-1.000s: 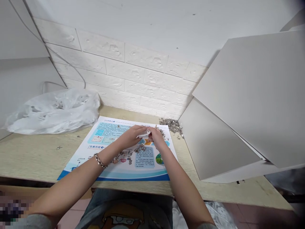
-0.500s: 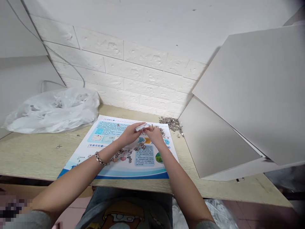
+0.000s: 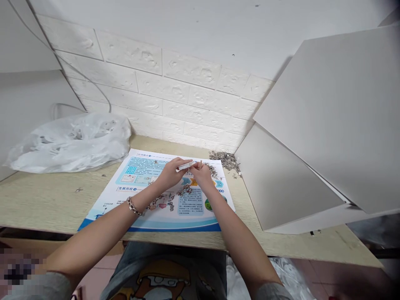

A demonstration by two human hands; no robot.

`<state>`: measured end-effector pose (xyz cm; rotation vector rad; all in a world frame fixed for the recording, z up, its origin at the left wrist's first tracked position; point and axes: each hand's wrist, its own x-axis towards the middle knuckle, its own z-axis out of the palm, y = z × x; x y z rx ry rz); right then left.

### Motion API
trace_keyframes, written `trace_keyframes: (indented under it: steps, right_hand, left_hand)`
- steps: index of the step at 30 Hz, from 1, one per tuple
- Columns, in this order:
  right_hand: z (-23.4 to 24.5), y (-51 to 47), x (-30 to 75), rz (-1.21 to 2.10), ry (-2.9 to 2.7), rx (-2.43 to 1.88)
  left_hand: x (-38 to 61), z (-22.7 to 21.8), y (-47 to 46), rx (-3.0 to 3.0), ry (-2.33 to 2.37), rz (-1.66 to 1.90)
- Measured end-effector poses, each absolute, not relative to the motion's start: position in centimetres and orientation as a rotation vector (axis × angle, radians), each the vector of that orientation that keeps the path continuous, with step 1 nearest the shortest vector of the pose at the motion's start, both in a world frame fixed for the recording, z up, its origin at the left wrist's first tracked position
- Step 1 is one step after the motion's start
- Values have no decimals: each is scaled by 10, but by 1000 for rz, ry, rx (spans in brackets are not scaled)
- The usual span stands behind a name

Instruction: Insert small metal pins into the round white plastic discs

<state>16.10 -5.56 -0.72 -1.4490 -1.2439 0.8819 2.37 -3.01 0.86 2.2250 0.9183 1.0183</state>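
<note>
1. A white plastic piece is gripped between the fingers of the left hand, held above a printed poster.
2. The right hand is closed in a pinch just beside the end of the piece; whatever is pinched is too small to tell.
3. Small metal parts are strewn over the poster below the hands, and a heap of metal bits is piled at its far edge.
4. The poster is laid on a wood-grain surface, with a plastic bag to the left, a white panel to the right and a brick-pattern wall behind.
5. A chain bracelet is worn on the left wrist.
</note>
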Motion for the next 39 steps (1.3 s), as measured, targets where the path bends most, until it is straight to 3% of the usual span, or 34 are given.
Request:
trace_keyframes:
  steps: [10,16,39]
  right_hand:
    - [2,-66,159,863,-1363,-1519]
    - [7,-76,157,667,-1526,-1683]
    - [-1,-70,159,998,-1640,-1570]
  left_hand:
    - [17,16,-22,1850,1233,953]
    - [14,16,-15,1387,1045,956]
    - [13,18,-26,1868,894,862]
